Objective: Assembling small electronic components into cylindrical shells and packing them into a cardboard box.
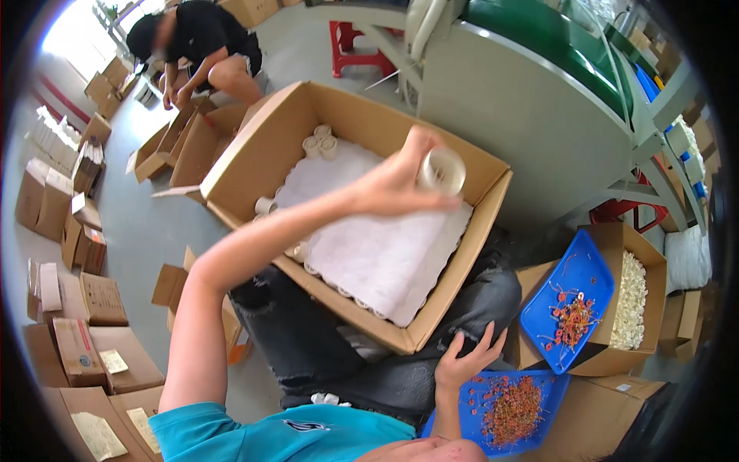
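Observation:
My left arm reaches across an open cardboard box (408, 123), and my left hand (400, 181) is closed around a short, hollow white cylinder (443, 171), its round opening facing up. Below it, a white sheet (369, 239) covers most of the box's inside. Small white cylinders (320, 143) of similar look stand in a cluster at the far left corner, and another (265, 205) lies by the left wall. Round rims peek out along the sheet's near edge. My right hand (468, 360) rests at my knee with fingers spread, holding nothing.
Right of me, two blue trays (531, 317) hold small red-orange parts with thin wires. A carton beside them contains many white pieces (630, 300). A grey-green machine (508, 115) stands beyond the box. Another person (200, 38) crouches at far left near open cartons (204, 146).

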Tool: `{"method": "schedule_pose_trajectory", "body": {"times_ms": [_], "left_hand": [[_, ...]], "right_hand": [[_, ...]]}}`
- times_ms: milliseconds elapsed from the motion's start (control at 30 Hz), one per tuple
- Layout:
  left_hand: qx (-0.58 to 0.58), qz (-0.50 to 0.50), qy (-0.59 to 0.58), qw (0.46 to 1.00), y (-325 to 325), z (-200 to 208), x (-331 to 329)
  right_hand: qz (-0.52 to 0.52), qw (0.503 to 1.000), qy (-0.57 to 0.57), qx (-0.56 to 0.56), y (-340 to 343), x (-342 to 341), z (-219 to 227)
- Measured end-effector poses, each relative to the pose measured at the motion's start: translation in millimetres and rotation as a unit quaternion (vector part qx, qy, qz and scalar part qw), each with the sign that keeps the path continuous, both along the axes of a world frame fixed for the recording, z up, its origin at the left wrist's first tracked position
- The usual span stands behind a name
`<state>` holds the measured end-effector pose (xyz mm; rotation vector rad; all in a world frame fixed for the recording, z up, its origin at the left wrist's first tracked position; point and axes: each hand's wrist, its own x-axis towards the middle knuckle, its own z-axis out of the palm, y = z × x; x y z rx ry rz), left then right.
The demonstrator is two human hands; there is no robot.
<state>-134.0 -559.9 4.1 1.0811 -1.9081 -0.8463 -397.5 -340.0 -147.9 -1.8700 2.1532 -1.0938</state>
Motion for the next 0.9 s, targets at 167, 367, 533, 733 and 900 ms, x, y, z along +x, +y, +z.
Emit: {"method": "schedule_pose_trajectory", "body": {"times_ms": [167,367,533,733,900], "left_hand": [[-0.271,0.161,0.016,0.949,-203,45,-49],[-0.413,0.302,0.014,0.859,-347,106,-80],[-0.296,0.359,-0.027,0.884,-404,89,-50],[-0.550,0.173,0.015,0.817,-272,62,-98],[-0.427,0.081,-0.291,0.852,-102,-57,72]], "right_hand": [[0.014,1.000,-0.023,0.009,0,0,4],[-0.001,0.999,-0.035,0.003,6,-2,3],[0.020,0.999,-0.048,0.007,2,-3,-2],[-0.001,0.999,-0.043,0.004,-2,-17,1],[0.018,0.999,-0.043,-0.016,-6,-5,4]]}}
